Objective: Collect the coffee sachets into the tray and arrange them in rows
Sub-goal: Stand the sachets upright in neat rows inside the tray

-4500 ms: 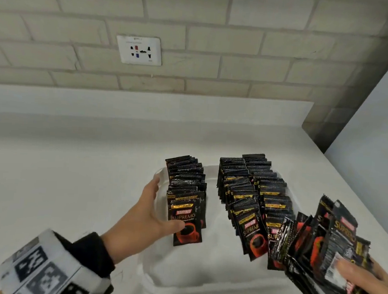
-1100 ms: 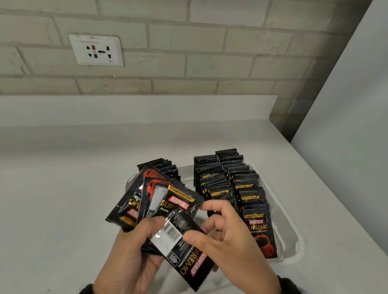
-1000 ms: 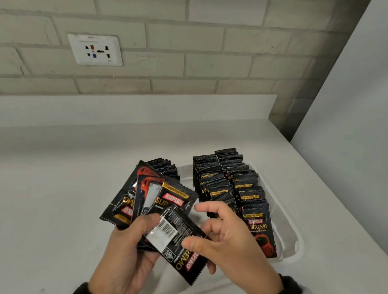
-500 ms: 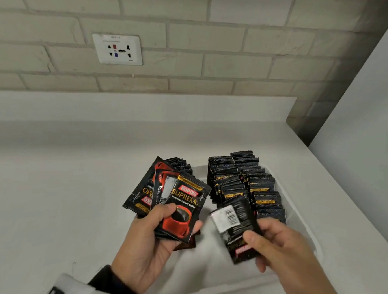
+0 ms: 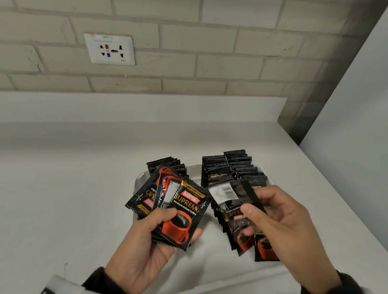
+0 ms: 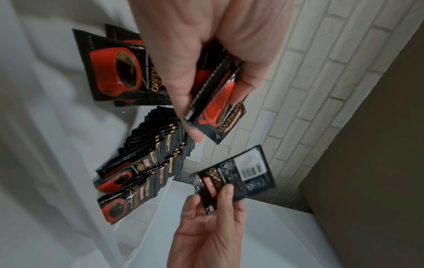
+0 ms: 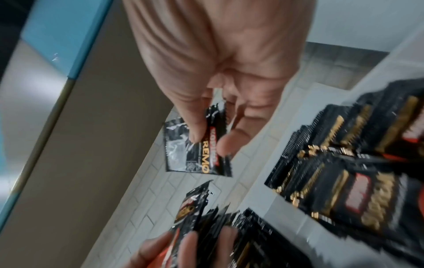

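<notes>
Both hands are holding Kopiko sachets above the tray [image 5: 213,283]: left hand [image 5: 144,246] gripping a fanned bunch [image 5: 173,205], right hand [image 5: 281,231] pinching a single sachet [image 5: 231,195].

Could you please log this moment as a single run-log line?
left hand: holds fanned sachets | right hand: pinches one sachet, back showing | tray: three rows standing | phase: sorting

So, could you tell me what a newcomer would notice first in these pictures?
Probably the fan of coffee sachets gripped in the left hand, above the white tray. Next, the single sachet pinched by the right hand, barcode side up, over the filled rows.
</notes>
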`<state>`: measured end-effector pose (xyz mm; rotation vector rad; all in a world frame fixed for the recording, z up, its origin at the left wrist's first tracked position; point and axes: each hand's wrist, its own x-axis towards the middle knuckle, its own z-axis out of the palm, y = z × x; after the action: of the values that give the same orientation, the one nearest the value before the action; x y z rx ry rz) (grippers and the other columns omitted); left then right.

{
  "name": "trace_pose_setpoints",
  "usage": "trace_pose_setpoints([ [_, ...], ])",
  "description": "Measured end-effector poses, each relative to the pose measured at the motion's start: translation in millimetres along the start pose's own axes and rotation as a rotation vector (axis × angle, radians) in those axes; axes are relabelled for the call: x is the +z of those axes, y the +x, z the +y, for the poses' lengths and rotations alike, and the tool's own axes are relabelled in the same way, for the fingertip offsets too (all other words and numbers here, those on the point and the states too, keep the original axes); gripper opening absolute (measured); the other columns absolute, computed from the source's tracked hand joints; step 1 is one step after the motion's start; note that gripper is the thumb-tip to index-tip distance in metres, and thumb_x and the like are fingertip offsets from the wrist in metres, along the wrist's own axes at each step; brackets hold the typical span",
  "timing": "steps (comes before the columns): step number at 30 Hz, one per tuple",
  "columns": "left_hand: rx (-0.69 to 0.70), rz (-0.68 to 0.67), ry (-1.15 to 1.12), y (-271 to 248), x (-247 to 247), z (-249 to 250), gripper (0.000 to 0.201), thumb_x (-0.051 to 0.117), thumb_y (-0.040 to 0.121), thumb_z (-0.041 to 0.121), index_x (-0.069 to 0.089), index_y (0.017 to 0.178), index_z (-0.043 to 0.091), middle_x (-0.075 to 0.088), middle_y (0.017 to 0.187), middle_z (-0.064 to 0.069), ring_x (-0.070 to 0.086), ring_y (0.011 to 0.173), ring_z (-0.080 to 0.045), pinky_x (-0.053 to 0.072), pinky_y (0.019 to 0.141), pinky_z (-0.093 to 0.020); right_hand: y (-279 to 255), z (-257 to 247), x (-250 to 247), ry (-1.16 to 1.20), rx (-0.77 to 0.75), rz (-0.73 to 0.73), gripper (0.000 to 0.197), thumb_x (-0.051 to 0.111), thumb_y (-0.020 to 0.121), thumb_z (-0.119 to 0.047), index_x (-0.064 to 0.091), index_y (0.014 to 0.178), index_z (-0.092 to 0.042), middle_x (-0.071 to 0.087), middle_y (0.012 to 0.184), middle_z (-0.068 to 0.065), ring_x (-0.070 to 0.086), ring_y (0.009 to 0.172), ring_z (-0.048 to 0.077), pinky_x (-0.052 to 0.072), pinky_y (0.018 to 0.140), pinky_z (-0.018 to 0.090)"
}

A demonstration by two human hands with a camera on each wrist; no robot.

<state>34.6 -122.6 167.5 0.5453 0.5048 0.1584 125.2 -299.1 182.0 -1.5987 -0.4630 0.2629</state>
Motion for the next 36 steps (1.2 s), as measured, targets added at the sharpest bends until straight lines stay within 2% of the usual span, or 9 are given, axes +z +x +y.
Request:
trace_pose_setpoints([
  [4, -0.09, -0.015, 0.043, -5.3, 5.2, -0.4, 0.05, 0.065, 0.056, -0.013, 0.052, 0.104, -0.005, 0.069, 0.083, -0.025, 0.069, 0.063, -0.032, 0.056, 0.047, -0.047, 3.8, -6.1, -2.7, -0.065, -0.379, -0.134, 0.032, 0.06, 0.072, -0.003, 0.067, 0.072, -0.034, 0.062, 0.094, -0.007, 0.062, 0.099, 0.017, 0.051, 0.081, 0.021],
  [7, -0.134, -0.046, 0.057, -5.8, 8.0, -2.5, 0.029, 0.058, 0.066, -0.008, 0.055, 0.095, -0.005, 0.069, 0.084, -0.027, 0.069, 0.059, -0.031, 0.055, 0.052, -0.047, 5.6, -12.3, 2.3, -0.149, -0.479, -0.235, 0.03, 0.05, 0.069, -0.01, 0.065, 0.069, -0.036, 0.055, 0.115, -0.012, 0.051, 0.117, 0.007, 0.049, 0.085, 0.019],
  [11, -0.163, -0.148, 0.01, -5.1, 8.4, -5.0, 0.052, 0.06, 0.054, -0.007, 0.058, 0.106, -0.005, 0.067, 0.098, -0.03, 0.069, 0.065, -0.032, 0.057, 0.054, -0.046, 10.6, -7.9, 16.7, -0.393, -0.493, -0.233, 0.021, 0.048, 0.07, -0.02, 0.063, 0.075, -0.032, 0.044, 0.125, -0.025, 0.038, 0.126, 0.002, 0.047, 0.09, 0.034],
  [16, -0.103, -0.184, -0.013, -6.6, 13.2, -3.9, 0.024, 0.059, 0.055, -0.001, 0.075, 0.072, -0.002, 0.069, 0.084, -0.025, 0.067, 0.058, -0.027, 0.056, 0.05, -0.037, 12.4, 3.9, 26.4, -0.609, -0.646, -0.046, 0.019, 0.05, 0.068, -0.018, 0.059, 0.079, -0.031, 0.049, 0.118, -0.019, 0.045, 0.119, 0.007, 0.039, 0.093, 0.034],
  [19, -0.089, -0.2, -0.068, -5.5, 9.1, -5.9, 0.047, 0.084, 0.036, -0.003, 0.074, 0.082, -0.003, 0.069, 0.096, -0.026, 0.07, 0.071, -0.031, 0.058, 0.056, -0.044, 10.7, 5.8, 29.1, -0.66, -0.69, -0.003, 0.019, 0.051, 0.068, -0.016, 0.06, 0.077, -0.03, 0.052, 0.114, -0.014, 0.05, 0.111, 0.012, 0.039, 0.091, 0.033],
  [25, -0.031, -0.22, 0.009, -7.1, 8.0, -7.2, 0.072, 0.095, 0.023, 0.013, 0.074, 0.092, 0.005, 0.068, 0.106, -0.024, 0.07, 0.083, -0.031, 0.058, 0.064, -0.043, 8.1, 11.6, 29.6, -0.766, -0.662, -0.013, 0.022, 0.05, 0.067, -0.017, 0.057, 0.081, -0.032, 0.057, 0.11, -0.009, 0.052, 0.101, 0.01, 0.036, 0.095, 0.042],
  [30, 0.002, -0.166, 0.074, -1.8, 1.3, -8.5, 0.081, 0.091, 0.02, 0.003, 0.069, 0.098, -0.001, 0.068, 0.1, -0.026, 0.07, 0.074, -0.032, 0.057, 0.053, -0.038, 4.4, 5.9, 28.0, -0.674, -0.435, -0.179, 0.027, 0.044, 0.064, -0.027, 0.06, 0.084, -0.033, 0.051, 0.117, -0.024, 0.046, 0.112, 0.0, 0.039, 0.092, 0.026],
  [33, 0.026, -0.166, 0.109, -2.9, 2.9, -9.8, 0.037, 0.071, 0.049, -0.006, 0.074, 0.085, 0.003, 0.07, 0.093, -0.024, 0.07, 0.068, -0.029, 0.057, 0.052, -0.036, 6.4, -2.0, 30.1, -0.487, -0.231, -0.257, 0.007, 0.059, 0.068, -0.037, 0.064, 0.073, -0.036, 0.051, 0.113, -0.028, 0.051, 0.107, -0.004, 0.041, 0.085, 0.01],
  [36, 0.04, -0.206, 0.132, -4.5, 7.9, -11.7, 0.029, 0.063, 0.06, -0.008, 0.077, 0.075, 0.012, 0.072, 0.089, -0.021, 0.07, 0.066, -0.025, 0.058, 0.053, -0.034, 10.6, -4.2, 31.4, -0.466, -0.216, -0.222, 0.019, 0.075, 0.064, -0.029, 0.059, 0.062, -0.04, 0.054, 0.103, -0.02, 0.056, 0.088, -0.002, 0.039, 0.072, 0.006],
])
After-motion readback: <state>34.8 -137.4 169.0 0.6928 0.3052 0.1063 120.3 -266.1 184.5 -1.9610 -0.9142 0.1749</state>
